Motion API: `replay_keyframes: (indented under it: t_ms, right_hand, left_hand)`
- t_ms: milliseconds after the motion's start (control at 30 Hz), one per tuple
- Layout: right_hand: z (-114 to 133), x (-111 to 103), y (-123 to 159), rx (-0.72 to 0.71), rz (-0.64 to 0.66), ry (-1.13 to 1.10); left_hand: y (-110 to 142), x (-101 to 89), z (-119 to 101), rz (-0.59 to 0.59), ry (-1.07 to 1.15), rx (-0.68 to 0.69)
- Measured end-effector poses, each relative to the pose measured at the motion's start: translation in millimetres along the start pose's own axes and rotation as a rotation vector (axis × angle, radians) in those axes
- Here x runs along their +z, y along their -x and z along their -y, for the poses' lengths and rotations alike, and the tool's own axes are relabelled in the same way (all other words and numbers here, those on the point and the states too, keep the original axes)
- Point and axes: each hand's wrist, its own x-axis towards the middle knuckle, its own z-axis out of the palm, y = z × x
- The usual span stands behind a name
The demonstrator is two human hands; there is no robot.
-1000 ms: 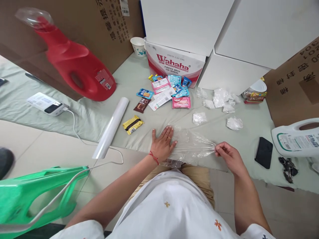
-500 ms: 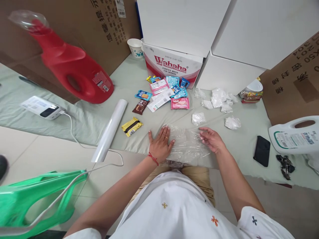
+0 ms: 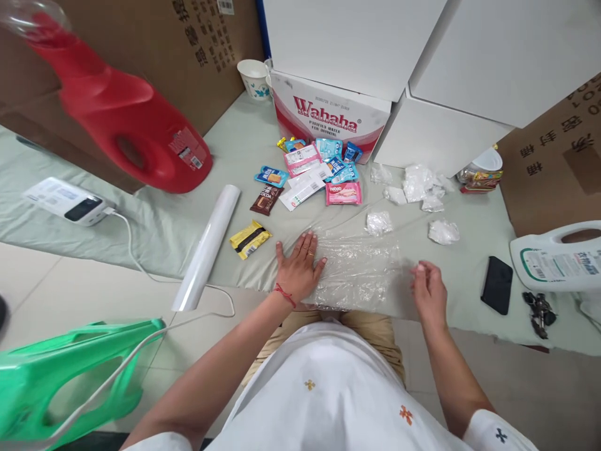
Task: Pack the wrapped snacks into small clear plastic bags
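My left hand [image 3: 300,266] lies flat with its fingers spread on the left side of a crinkled clear plastic sheet [image 3: 357,269] at the table's near edge. To the right of the sheet, my right hand [image 3: 429,289] has its fingers curled and thumb and forefinger together. Whether they pinch a thin edge of the plastic cannot be made out. A yellow snack packet [image 3: 250,239] lies left of my left hand. Beyond the sheet sit a crumpled clear plastic wad [image 3: 378,222] and a pink wafer packet [image 3: 344,193].
Several blue and white packets [image 3: 307,188] lie before the Wahaha carton [image 3: 328,116]. A white roll [image 3: 206,247] and a red jug [image 3: 136,125] stand left. On the right are more plastic wads [image 3: 417,183], a phone [image 3: 496,285], keys [image 3: 539,313] and a white bottle [image 3: 558,257].
My right hand has moved right, from over the plastic sheet to beyond its right side. The sheet looks more spread out. My left hand stays flat on it.
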Motion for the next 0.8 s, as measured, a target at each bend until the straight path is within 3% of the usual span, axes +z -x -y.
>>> replay_keyframes:
  t_ms: [67,100,200,267,367,433,533,600,633,700,800]
  right_hand:
    - [-11.7,5.2,23.6,0.229,0.056,-0.165]
    - [-16.1,10.2,31.0,0.277,0.060,-0.217]
    - [-20.0,25.6,33.9,0.253,0.051,-0.263]
    - [-18.2,27.9,23.7,0.276,0.122,-0.301]
    - [-20.4,11.8,3.3,0.337,0.249,-0.336]
    - [-25.1,-6.4,-6.7,0.342,0.264,-0.296]
    - [-22.9,-26.1,-6.3,0.214,0.101,-0.103]
    - [-9.4,-26.1,7.6,-0.004,-0.026,0.048]
    - [0.6,-21.9,17.5,-0.133,0.000,0.099]
    - [23.4,-8.8,37.6,-0.368,0.291,0.157]
    - [55.9,9.3,47.2,-0.583,0.946,0.226]
  left_hand:
    - [0.1,0.0,-0.1,0.001,0.007,0.003]
    - [0.1,0.0,0.0,0.002,0.009,0.006]
    - [-0.4,-0.1,0.9,-0.001,0.013,0.015]
    - [-1.2,-0.6,2.9,-0.002,0.012,0.026]
    - [-3.0,-1.7,7.8,0.009,0.013,0.056]
    - [-4.1,-2.3,11.0,0.013,0.017,0.077]
    - [-6.0,-2.6,13.4,0.009,0.021,0.085]
    - [-8.1,-2.9,13.4,0.015,0.015,0.077]
    - [-9.3,-3.2,13.3,0.022,0.009,0.074]
    - [-12.0,-4.0,13.4,0.034,-0.009,0.073]
    - [-14.5,-5.0,15.0,0.054,-0.049,0.100]
